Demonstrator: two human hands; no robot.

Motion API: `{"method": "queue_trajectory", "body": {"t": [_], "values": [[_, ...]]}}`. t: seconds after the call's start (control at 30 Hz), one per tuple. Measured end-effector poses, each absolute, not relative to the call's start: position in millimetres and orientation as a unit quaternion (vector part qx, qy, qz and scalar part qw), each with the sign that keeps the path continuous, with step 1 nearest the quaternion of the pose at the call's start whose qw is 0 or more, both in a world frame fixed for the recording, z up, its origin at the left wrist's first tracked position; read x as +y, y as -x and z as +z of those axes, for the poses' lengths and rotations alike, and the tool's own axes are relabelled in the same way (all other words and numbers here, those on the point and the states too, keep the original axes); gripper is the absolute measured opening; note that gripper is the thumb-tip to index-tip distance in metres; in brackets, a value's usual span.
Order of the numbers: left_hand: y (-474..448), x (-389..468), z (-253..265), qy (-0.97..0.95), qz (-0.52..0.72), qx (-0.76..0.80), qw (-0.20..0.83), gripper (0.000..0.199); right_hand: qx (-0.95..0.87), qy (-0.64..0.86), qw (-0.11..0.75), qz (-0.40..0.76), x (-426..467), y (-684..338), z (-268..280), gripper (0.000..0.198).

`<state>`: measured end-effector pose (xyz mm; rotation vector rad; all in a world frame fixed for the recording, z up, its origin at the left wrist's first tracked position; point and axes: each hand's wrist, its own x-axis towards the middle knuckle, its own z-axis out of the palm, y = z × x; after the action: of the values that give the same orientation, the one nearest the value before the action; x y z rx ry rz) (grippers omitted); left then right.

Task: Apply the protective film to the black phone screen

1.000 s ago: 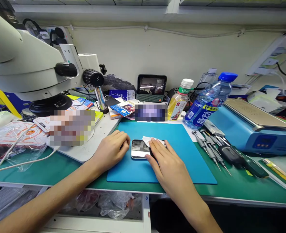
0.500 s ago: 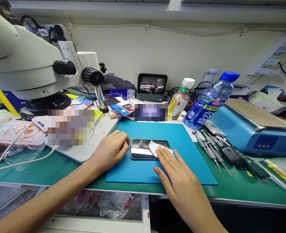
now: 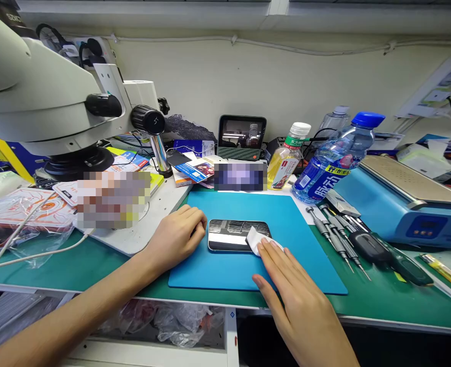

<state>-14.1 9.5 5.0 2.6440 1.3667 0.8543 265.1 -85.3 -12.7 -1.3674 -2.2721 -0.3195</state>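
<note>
A phone [image 3: 225,239] lies flat on the blue mat [image 3: 217,272], its glossy face reflecting light and dark stripes. My right hand [image 3: 297,290] presses a folded white wipe [image 3: 256,239] under its outstretched fingertips against the phone's right end, with the thumb held apart. Just left of the phone, my left hand [image 3: 179,232] rests on the mat in a loose fist. Nothing shows in its curled fingers, and a small gap separates it from the phone's left edge.
A microscope [image 3: 45,97] overhangs the left side. Two drink bottles, one yellow [image 3: 284,165] and one blue-capped [image 3: 330,163], stand behind the mat. Screwdrivers [image 3: 334,237] and a blue machine [image 3: 412,214] are at the right. Below the bench, a drawer [image 3: 231,331] stands open.
My right hand has slid the wipe to the right along the phone, uncovering more of its surface. My left hand stays in place; the whole view has shifted slightly.
</note>
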Motion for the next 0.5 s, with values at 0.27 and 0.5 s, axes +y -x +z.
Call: {"method": "queue_trajectory", "body": {"t": [0.27, 0.5], "values": [[14, 9, 6, -0.855, 0.277, 0.438, 0.024, 0.022, -0.822, 0.523, 0.222, -0.042, -38, -264, -4, 0.051], [13, 9, 7, -0.856, 0.277, 0.435, 0.025, 0.022, -0.823, 0.51, 0.231, -0.094, -61, -267, -8, 0.056]]}}
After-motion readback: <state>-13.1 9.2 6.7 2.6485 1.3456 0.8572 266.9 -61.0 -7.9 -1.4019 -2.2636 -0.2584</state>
